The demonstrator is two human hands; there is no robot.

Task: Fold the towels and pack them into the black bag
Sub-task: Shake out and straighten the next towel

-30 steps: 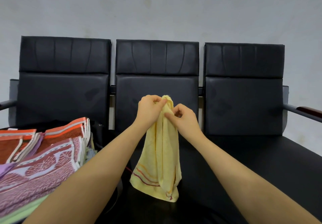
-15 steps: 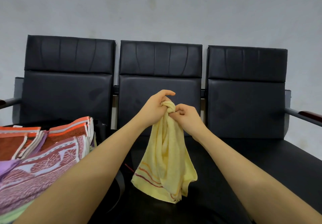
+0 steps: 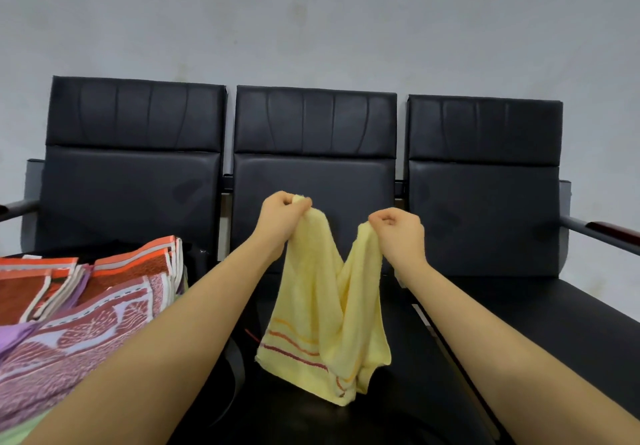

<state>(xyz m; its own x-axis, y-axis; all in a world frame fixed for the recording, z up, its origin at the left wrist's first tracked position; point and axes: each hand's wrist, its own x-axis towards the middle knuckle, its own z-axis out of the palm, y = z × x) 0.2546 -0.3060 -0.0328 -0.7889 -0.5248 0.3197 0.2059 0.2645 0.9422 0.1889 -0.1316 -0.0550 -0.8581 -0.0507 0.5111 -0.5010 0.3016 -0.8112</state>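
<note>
A small yellow towel [image 3: 322,309] with red and orange stripes near its lower edge hangs in the air over the middle seat. My left hand [image 3: 282,217] pinches one top corner of it. My right hand [image 3: 398,233] grips the other top corner, a short way to the right. The cloth sags in a V between the two hands, and its bottom edge hangs just above the seat. A black bag [image 3: 201,257] shows only as a dark shape behind the towel pile at the left, mostly hidden.
A pile of patterned towels [image 3: 79,309] in red, orange, purple and green lies on the left seat. Three black leather chairs [image 3: 315,133] stand in a row against a grey wall. The right seat [image 3: 554,323] is bare, with an armrest [image 3: 602,231] beside it.
My hands were together at the top of the bunched towel. They have moved apart, the right hand going right, and the towel's top edge has spread between them.
</note>
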